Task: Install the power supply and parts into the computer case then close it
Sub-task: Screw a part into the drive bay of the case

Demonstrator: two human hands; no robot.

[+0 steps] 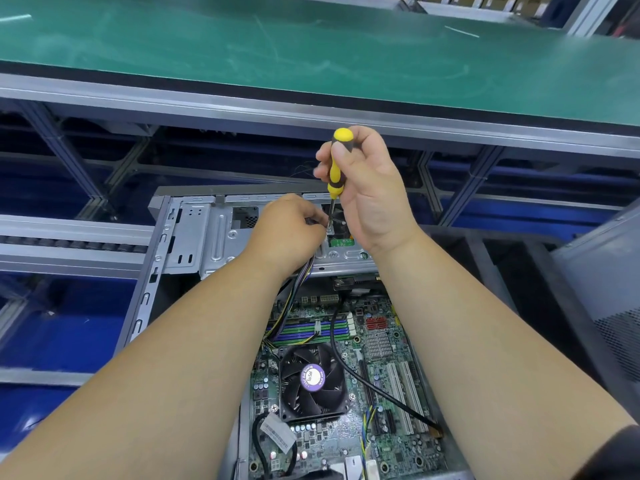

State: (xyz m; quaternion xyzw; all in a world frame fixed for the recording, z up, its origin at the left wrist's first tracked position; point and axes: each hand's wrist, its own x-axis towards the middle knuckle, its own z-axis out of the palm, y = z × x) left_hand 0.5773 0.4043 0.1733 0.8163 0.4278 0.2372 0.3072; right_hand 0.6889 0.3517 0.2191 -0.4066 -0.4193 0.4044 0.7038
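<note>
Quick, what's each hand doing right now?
Left hand: fingers pinched at the screwdriver's tip; whether they hold a screw cannot be told.
Right hand: holds the yellow-and-black screwdriver upright over the computer case.

Above the open grey metal computer case (180, 237) the air is free, up to the aluminium edge of the green-topped bench (311, 57) beyond it. The far bay of the case is crowded: the right hand (367, 188) holds a yellow-and-black screwdriver (336, 164) upright there, and the left hand (291, 230) sits just beside its tip. A bundle of coloured wires (301, 282) and a black cable (346, 358) cross the green motherboard (381, 341), and the black cooling fan (311, 379) stands up from it between both forearms.
</note>
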